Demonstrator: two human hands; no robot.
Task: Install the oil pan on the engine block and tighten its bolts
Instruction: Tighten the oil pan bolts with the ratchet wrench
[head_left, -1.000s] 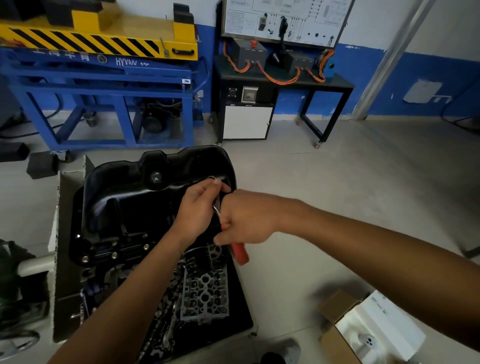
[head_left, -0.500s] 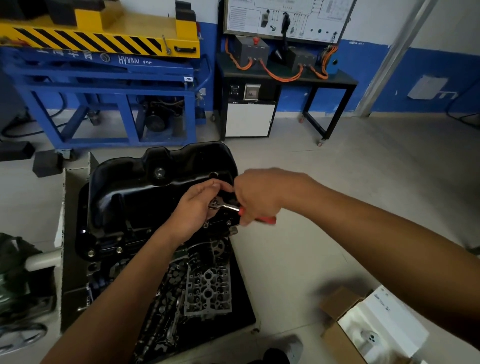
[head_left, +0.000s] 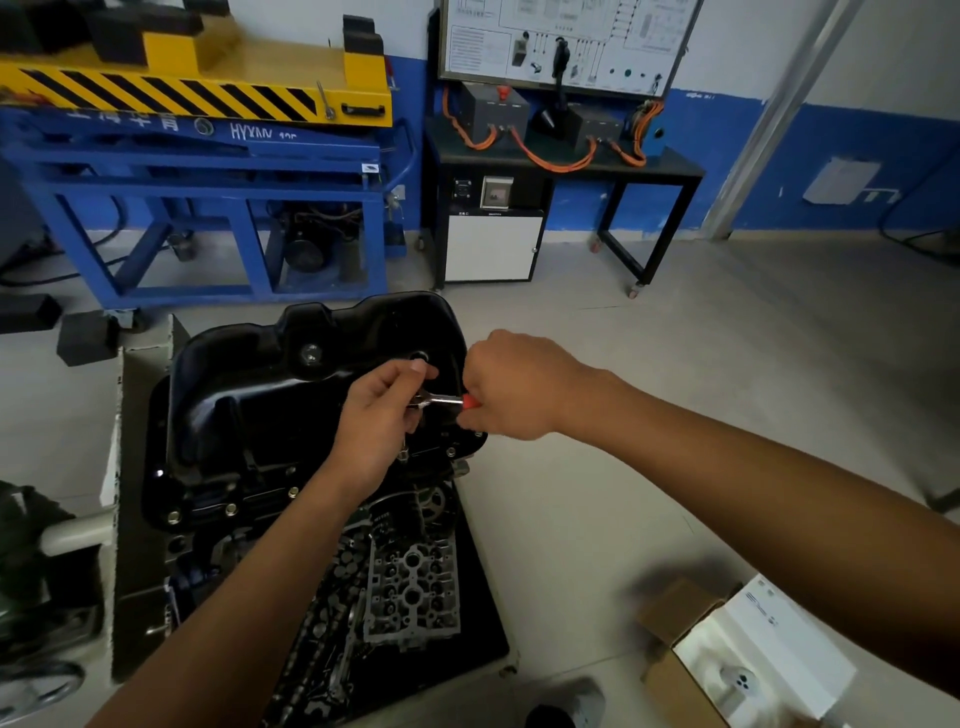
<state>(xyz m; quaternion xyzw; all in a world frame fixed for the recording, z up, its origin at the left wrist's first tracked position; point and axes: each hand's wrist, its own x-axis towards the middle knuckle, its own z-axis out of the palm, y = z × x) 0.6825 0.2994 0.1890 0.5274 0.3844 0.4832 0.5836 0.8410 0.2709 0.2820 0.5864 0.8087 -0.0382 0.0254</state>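
A glossy black oil pan (head_left: 270, 410) lies on the engine block (head_left: 223, 540), with several bolt heads showing along its near flange. My right hand (head_left: 511, 387) grips the red handle of a ratchet wrench (head_left: 447, 400), whose steel shaft lies level over the pan's right side. My left hand (head_left: 382, 415) pinches the wrench's head end, and the bolt beneath it is hidden by my fingers.
A grey cylinder head (head_left: 413, 587) and loose engine parts lie on a black tray (head_left: 483, 613) below the block. An open cardboard box (head_left: 727, 660) sits at the lower right. A blue and yellow lift stand (head_left: 208, 171) and a black bench (head_left: 561, 166) stand behind.
My right hand swung the red wrench handle from pointing down towards me up to level, pointing right. My left hand stayed on the wrench head.
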